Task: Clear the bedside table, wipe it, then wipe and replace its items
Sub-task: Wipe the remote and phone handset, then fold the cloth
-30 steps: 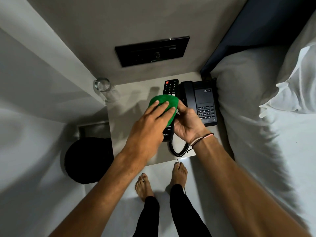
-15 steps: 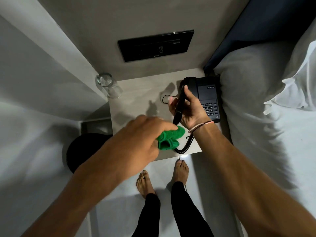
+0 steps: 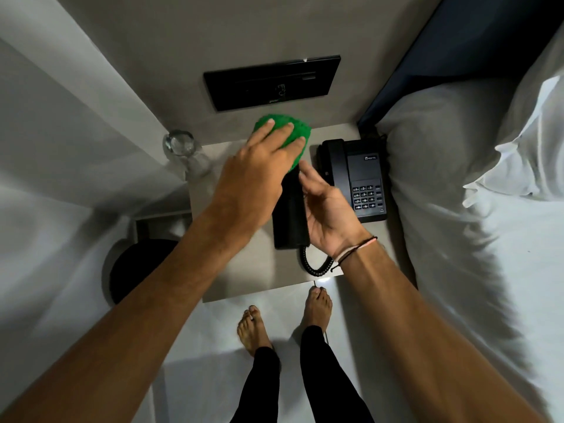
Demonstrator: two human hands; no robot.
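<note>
Green cloth (image 3: 285, 132) under flat left hand (image 3: 253, 181) atop black handset (image 3: 290, 215), right hand's (image 3: 328, 221) grip curled round it.

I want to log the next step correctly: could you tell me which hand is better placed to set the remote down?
Probably the right hand: it holds the remote, while the left hand presses the green cloth.

Left hand (image 3: 253, 181) pressed green cloth (image 3: 290, 132) onto top end of black handset (image 3: 290, 215), fingers (image 3: 285, 131) spread flat. Right hand (image 3: 329, 221) cradled handset from right side. Coiled cord (image 3: 317, 265) hung below. Phone base (image 3: 363, 184) sat on table (image 3: 232, 270) beside bed (image 3: 457, 209). Glass (image 3: 183, 151) stood at table's far-left corner.
</note>
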